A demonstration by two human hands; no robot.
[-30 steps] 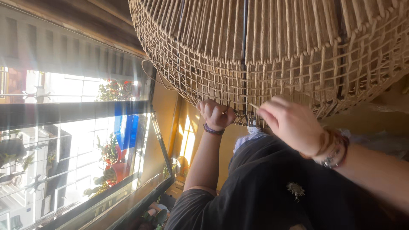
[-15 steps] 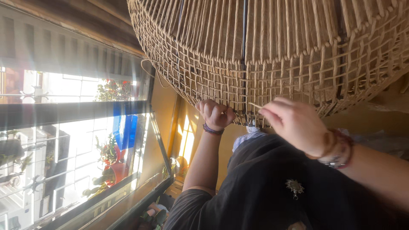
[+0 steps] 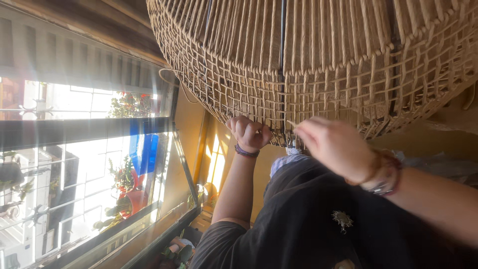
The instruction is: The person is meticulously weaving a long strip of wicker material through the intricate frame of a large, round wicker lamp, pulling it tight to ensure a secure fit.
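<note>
Big woven basket fills top of view, open weave, contents not visible. Left hand fisted on its lower rim, grip closed on the weave. Right hand, blurred, pinches a thin cane strand pointing left toward the rim. Window with potted plants at left.

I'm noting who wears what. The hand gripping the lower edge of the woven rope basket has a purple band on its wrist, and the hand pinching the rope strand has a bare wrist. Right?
Not quite. The head view shows the pinching hand wearing bracelets, not bare. The rest holds: the other hand grips the basket edge and wears a purple band.
</note>
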